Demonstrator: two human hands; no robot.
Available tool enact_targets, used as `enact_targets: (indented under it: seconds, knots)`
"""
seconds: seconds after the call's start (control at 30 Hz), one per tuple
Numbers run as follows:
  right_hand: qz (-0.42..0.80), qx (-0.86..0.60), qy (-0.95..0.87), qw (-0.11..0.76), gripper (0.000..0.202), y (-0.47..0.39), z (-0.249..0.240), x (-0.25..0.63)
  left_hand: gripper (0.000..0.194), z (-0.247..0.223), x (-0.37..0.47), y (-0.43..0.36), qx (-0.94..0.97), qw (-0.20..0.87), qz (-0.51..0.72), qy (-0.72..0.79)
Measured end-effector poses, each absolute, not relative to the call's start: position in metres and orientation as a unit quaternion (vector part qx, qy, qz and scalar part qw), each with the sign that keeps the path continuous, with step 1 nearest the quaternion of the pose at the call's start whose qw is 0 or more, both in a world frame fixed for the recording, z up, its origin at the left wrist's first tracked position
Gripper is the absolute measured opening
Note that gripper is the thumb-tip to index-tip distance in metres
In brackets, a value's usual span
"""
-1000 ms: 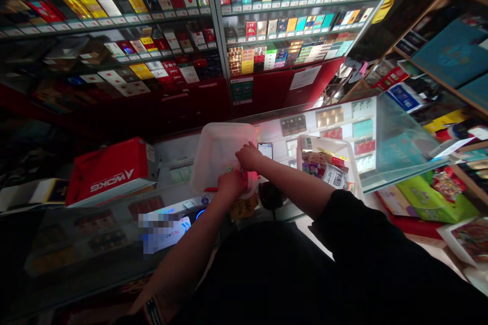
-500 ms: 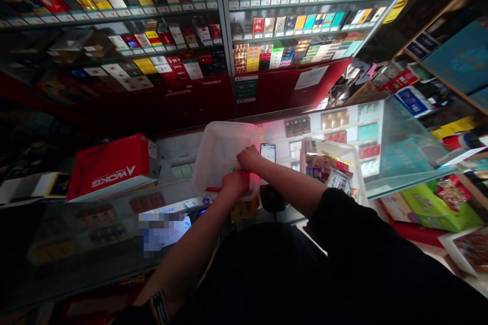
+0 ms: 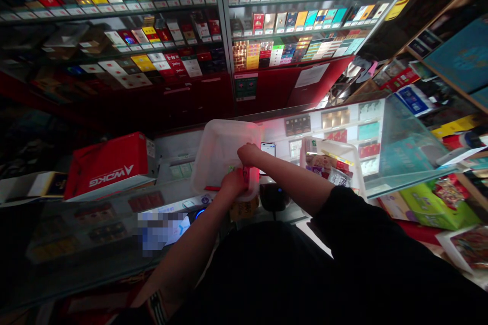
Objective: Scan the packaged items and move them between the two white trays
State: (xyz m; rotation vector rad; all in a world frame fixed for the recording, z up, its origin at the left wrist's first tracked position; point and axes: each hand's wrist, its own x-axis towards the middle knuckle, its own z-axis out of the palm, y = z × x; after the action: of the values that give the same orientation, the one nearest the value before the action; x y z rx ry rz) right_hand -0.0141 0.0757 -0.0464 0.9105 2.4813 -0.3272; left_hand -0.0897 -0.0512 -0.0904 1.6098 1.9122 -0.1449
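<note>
My left arm slants up from the lower left; its hand (image 3: 234, 183) dips into the translucent bin (image 3: 213, 144) at centre frame, right by a small reddish item (image 3: 246, 176). From the lower right, my right hand (image 3: 248, 155) reaches over it, fingers curled downward. Whether either hand pinches anything, I can't tell.

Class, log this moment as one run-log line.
left hand: in translucent tub; right hand: at tub's right side; phone: right of tub; white tray: right of phone
</note>
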Motion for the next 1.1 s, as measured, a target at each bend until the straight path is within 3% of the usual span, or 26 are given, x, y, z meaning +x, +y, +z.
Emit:
enact_targets:
  seconds: [0.23, 0.5, 0.87, 1.1]
  knots:
    - [-0.123, 0.311, 0.894, 0.3, 0.042, 0.072, -0.032, -0.004, 0.038, -0.09, -0.091, -0.05, 0.613, 0.327, -0.074, 0.715]
    - [-0.118, 0.293, 0.906, 0.282, 0.034, 0.078, -0.025, 0.01, 0.029, -0.087, -0.101, -0.051, 0.581, 0.341, -0.037, 0.738]
    - [-0.222, 0.406, 0.884, 0.057, 0.022, 0.087, 0.003, 0.069, 0.019, -0.061, -0.143, -0.06, 0.515, 0.426, 0.192, 0.719]
    - [-0.346, 0.462, 0.814, -0.063, 0.02, 0.064, 0.007, 0.111, 0.043, -0.047, -0.146, -0.062, 0.4, 0.483, 0.328, 0.706]
